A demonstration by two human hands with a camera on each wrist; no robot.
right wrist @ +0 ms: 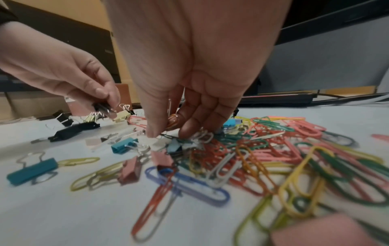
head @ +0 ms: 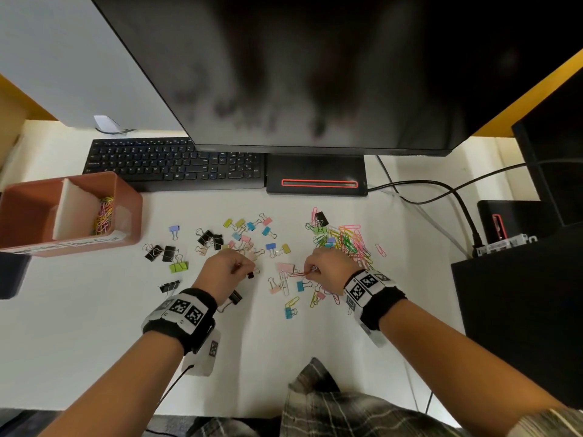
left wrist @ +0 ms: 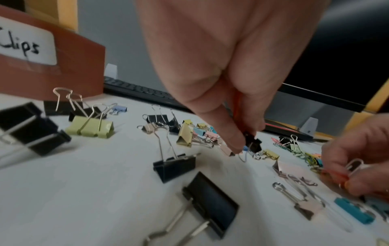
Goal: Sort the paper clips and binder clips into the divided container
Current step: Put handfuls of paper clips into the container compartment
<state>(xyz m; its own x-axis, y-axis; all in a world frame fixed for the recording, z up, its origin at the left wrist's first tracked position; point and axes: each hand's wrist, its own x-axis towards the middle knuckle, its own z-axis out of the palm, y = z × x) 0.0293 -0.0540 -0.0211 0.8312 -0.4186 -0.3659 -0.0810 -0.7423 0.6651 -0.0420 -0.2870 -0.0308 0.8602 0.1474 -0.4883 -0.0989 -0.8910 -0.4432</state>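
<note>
Binder clips [head: 243, 234] lie scattered mid-table, and a pile of coloured paper clips [head: 347, 244] lies to their right. My left hand [head: 244, 269] pinches a small black binder clip [left wrist: 252, 143] just above the table, with something orange tucked in the palm. My right hand [head: 310, 269] pinches a red paper clip [head: 298, 274] and a white one [left wrist: 355, 164] at the pile's left edge. The terracotta divided container [head: 126, 200] stands at the far left. Its right compartment holds paper clips [head: 104, 216]; the left one looks bare.
A black keyboard [head: 173, 162] and the monitor's base [head: 315, 178] line the back, under a large dark monitor [head: 315, 74]. Cables [head: 441, 190] run at the right towards a black box [head: 520, 294]. A dark bin [head: 12, 272] sits at the left edge.
</note>
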